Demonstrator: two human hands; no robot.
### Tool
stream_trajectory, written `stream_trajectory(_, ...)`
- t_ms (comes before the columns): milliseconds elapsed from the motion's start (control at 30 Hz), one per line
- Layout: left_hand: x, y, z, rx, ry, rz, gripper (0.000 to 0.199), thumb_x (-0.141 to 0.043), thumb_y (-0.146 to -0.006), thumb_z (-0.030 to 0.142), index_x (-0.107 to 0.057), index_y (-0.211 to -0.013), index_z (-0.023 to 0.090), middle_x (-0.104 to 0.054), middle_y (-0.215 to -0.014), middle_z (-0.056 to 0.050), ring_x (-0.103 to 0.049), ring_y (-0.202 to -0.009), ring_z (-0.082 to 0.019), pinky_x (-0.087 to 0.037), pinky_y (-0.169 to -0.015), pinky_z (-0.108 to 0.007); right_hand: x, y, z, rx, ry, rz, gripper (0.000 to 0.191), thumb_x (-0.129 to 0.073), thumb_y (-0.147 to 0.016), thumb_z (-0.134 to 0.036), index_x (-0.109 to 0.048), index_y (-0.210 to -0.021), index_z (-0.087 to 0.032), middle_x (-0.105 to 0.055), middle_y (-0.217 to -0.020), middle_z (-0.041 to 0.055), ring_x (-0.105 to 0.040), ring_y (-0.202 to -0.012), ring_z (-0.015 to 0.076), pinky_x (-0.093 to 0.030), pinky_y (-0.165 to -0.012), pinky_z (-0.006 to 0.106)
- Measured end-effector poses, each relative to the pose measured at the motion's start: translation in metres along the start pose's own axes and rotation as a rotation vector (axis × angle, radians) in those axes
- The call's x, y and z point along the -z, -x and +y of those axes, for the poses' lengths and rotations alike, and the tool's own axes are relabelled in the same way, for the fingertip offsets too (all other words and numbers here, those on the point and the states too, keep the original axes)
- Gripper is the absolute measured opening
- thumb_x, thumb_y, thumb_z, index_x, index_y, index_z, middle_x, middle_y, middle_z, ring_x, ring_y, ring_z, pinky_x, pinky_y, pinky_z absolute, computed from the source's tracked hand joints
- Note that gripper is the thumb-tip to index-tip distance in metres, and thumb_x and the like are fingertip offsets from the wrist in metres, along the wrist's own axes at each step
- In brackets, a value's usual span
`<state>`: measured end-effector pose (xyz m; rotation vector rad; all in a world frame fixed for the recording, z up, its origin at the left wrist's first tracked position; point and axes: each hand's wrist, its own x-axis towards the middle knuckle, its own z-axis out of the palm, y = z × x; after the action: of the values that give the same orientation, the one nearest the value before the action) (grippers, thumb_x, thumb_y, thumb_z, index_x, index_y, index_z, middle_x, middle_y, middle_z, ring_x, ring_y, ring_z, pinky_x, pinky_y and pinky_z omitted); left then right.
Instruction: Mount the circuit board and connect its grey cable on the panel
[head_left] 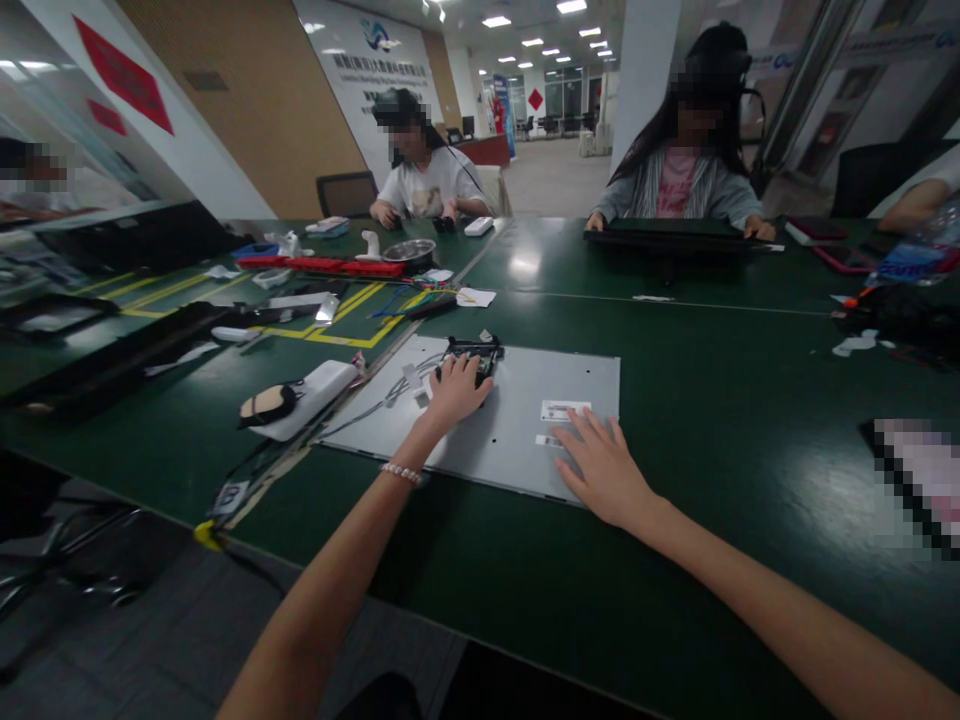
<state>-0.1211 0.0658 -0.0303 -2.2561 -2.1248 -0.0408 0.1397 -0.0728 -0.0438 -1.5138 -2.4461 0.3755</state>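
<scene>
A flat grey metal panel (517, 440) lies on the green table, with two white labels near its right side. My left hand (459, 388) rests with spread fingers over a small dark circuit board (480, 352) at the panel's upper middle, covering part of it. Thin grey cables (386, 398) run from the board toward the panel's left edge. My right hand (606, 468) lies flat at the panel's right edge, its fingers apart and touching the surface beside the white label (564, 410).
Left of the panel are a white power strip (319, 398) and long black frame parts (120, 350). Behind sit a red strip (322, 265), a metal bowl (409, 252) and coloured wires. Across the table, one person holds a black panel (675, 240); another person sits farther left.
</scene>
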Motion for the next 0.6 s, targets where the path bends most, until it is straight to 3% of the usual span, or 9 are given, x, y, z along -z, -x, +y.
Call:
stream_trajectory(133,0.003,0.000,-0.004,-0.012,-0.001,-0.009,0.057,-0.036,-0.096,0.048,-0.039,-0.146,0.020,-0.036,-0.155,-0.013,-0.022,-0.145,-0.035,-0.024,-0.112,-0.061,0.003,0.000,-0.001,-0.004,-0.006,-0.015,0.053,-0.032,-0.100,-0.045,-0.043,-0.147,-0.022,-0.029,-0.159,0.0125,-0.018,-0.148,0.0333,-0.015,-0.116,0.060)
stream_trajectory(267,0.018,-0.012,-0.006,0.004,0.050,0.015,0.052,-0.038,-0.096,0.048,-0.048,-0.138,0.021,-0.050,-0.145,-0.014,-0.041,-0.135,-0.034,-0.032,-0.109,-0.057,0.006,0.000,-0.003,-0.005,-0.004,-0.012,0.053,-0.033,-0.100,-0.043,-0.044,-0.146,-0.021,-0.030,-0.159,0.0135,-0.019,-0.148,0.0338,-0.015,-0.116,0.060)
stream_trajectory(400,0.032,-0.049,-0.009,-0.084,0.067,0.130,0.041,-0.040,-0.095,0.028,-0.054,-0.132,0.020,-0.055,-0.138,-0.011,-0.051,-0.127,-0.027,-0.040,-0.106,-0.041,0.006,0.001,-0.004,-0.002,-0.001,-0.006,0.051,-0.035,-0.099,-0.041,-0.045,-0.145,-0.021,-0.031,-0.158,0.0143,-0.019,-0.147,0.0342,-0.016,-0.116,0.059)
stream_trajectory(467,0.033,-0.073,-0.010,-0.132,0.074,0.119,0.042,-0.045,-0.092,0.023,-0.055,-0.132,0.019,-0.056,-0.138,-0.011,-0.052,-0.126,-0.025,-0.040,-0.106,-0.034,0.005,0.001,-0.004,-0.003,0.003,-0.002,0.051,-0.036,-0.099,-0.041,-0.045,-0.145,-0.021,-0.031,-0.158,0.0141,-0.019,-0.147,0.0343,-0.016,-0.116,0.060)
stream_trajectory(600,0.026,-0.113,-0.007,-0.053,0.077,0.074,0.038,-0.053,-0.087,0.023,-0.062,-0.124,0.017,-0.062,-0.129,-0.013,-0.056,-0.120,-0.027,-0.043,-0.101,-0.032,0.004,0.000,-0.003,0.001,0.002,0.003,0.052,-0.035,-0.099,-0.042,-0.044,-0.146,-0.021,-0.030,-0.159,0.0141,-0.019,-0.147,0.0345,-0.015,-0.116,0.060)
